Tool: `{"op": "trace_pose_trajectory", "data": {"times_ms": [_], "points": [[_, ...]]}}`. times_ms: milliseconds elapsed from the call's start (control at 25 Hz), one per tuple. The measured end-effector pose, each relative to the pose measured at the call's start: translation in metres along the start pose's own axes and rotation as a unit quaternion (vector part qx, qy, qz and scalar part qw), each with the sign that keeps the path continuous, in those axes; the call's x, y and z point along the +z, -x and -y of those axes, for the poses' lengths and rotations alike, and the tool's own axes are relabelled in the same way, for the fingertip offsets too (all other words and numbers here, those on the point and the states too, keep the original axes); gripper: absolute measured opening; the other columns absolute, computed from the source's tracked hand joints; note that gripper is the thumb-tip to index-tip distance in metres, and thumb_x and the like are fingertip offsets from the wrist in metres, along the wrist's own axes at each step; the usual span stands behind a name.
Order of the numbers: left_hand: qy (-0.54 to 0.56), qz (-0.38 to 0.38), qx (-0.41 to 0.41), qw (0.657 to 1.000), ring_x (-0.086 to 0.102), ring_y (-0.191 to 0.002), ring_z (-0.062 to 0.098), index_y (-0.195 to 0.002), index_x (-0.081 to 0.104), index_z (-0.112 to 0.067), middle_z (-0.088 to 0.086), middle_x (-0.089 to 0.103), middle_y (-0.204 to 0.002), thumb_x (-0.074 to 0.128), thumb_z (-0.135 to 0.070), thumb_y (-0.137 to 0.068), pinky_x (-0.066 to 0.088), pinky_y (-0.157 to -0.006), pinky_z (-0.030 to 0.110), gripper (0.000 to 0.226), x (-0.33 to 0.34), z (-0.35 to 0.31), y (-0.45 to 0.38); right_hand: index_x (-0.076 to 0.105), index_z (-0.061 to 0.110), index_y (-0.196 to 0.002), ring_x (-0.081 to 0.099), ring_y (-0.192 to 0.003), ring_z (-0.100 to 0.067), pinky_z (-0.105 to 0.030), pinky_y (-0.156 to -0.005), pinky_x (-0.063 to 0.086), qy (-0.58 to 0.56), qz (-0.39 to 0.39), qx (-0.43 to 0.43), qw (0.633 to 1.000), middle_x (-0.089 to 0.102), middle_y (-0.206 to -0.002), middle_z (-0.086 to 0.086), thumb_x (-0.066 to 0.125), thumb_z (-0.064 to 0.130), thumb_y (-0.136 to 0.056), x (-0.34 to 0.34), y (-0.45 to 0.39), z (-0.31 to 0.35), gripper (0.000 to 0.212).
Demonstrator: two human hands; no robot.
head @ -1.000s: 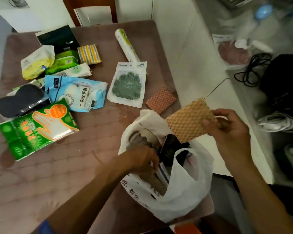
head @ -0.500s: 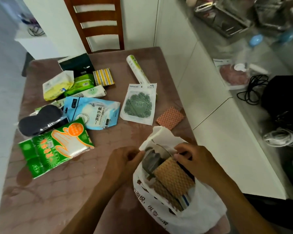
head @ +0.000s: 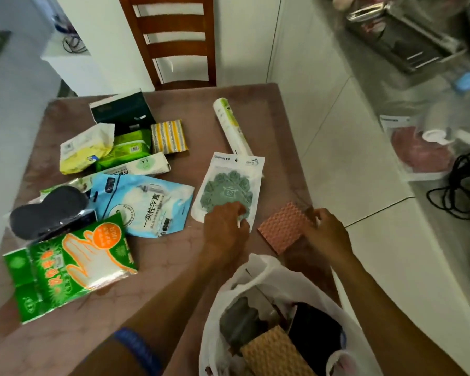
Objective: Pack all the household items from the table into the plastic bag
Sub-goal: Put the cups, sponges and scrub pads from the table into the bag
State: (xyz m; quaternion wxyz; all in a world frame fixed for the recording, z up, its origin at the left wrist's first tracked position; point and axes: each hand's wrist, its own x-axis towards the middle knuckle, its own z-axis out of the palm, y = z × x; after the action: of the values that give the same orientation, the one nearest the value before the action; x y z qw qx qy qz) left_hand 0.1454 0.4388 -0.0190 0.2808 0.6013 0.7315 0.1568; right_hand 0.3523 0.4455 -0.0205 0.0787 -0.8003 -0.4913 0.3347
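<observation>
1. The green scrubber packet on the desk is pinched, it seems, by the left hand.
2. The pink cloth is gripped at its edge by the right hand.
3. The plastic bag is seen open at the desk's near edge.

A white plastic bag is standing open at the table's near edge, already holding a tan waffle cloth; a pink waffle cloth and a green rose-pad packet are lying just beyond it.
</observation>
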Motion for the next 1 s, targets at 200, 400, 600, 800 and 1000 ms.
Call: {"op": "trace_pose_trajectory", "data": {"times_ms": [200, 400, 600, 800, 1000], "points": [[-0.123, 0.062, -0.099, 0.985, 0.028, -0.136, 0.04, -0.144, 0.025, -0.014, 0.015, 0.027, -0.151, 0.067, -0.057, -0.075, 0.034, -0.108, 0.059, 0.091, 0.055, -0.012, -0.056, 0.026, 0.017, -0.144, 0.044, -0.128, -0.035, -0.046, -0.099, 0.042, 0.108, 0.004, -0.017, 0.994, 0.038, -0.146, -0.014, 0.066, 0.059, -0.076, 0.041, -0.027, -0.007, 0.089], [-0.141, -0.006, -0.09, 0.986, 0.042, -0.124, 0.039, -0.125, 0.053, -0.008, 0.014, 0.044, -0.139, 0.063, -0.034, -0.082, 0.045, -0.097, 0.05, 0.05, 0.051, -0.016, -0.07, 0.03, 0.013, -0.146, 0.045, -0.129, -0.031, -0.041, -0.104, 0.037, 0.006, 0.091, -0.013, 0.996, 0.041, -0.148, -0.013, 0.079, 0.05, -0.067, 0.065, -0.025, -0.02, 0.1], [0.051, -0.109, -0.092, 0.989, 0.062, -0.08, 0.029, -0.078, 0.064, -0.012, 0.012, 0.067, -0.084, 0.061, -0.036, -0.084, 0.043, -0.067, 0.034, 0.025, -0.008, -0.004, -0.049, 0.059, 0.014, -0.127, 0.061, -0.097, -0.018, -0.029, -0.084, 0.048, -0.227, 0.176, 0.011, 0.958, 0.065, -0.123, -0.008, 0.078, 0.016, -0.076, 0.031, -0.025, -0.018, 0.054], [0.38, -0.138, -0.093, 0.91, 0.061, -0.061, 0.029, -0.063, 0.067, -0.01, 0.007, 0.068, -0.066, 0.061, -0.015, -0.069, 0.054, -0.06, 0.041, 0.01, -0.096, 0.036, 0.032, 0.067, 0.021, -0.096, 0.069, -0.096, -0.029, -0.043, -0.079, 0.058, -0.356, 0.02, 0.008, 0.934, 0.073, -0.101, -0.007, 0.074, 0.003, -0.075, -0.023, 0.042, -0.048, 0.028], [0.561, -0.152, -0.088, 0.809, 0.058, -0.053, 0.011, -0.059, 0.063, -0.016, -0.01, 0.066, -0.057, 0.046, 0.007, -0.067, 0.052, -0.051, 0.019, 0.031, -0.16, 0.064, 0.135, 0.071, 0.02, -0.078, 0.063, -0.077, -0.02, -0.035, -0.066, 0.05, -0.375, -0.055, -0.11, 0.919, 0.072, -0.079, -0.001, 0.072, -0.003, -0.073, -0.083, 0.163, -0.041, 0.024]]}}
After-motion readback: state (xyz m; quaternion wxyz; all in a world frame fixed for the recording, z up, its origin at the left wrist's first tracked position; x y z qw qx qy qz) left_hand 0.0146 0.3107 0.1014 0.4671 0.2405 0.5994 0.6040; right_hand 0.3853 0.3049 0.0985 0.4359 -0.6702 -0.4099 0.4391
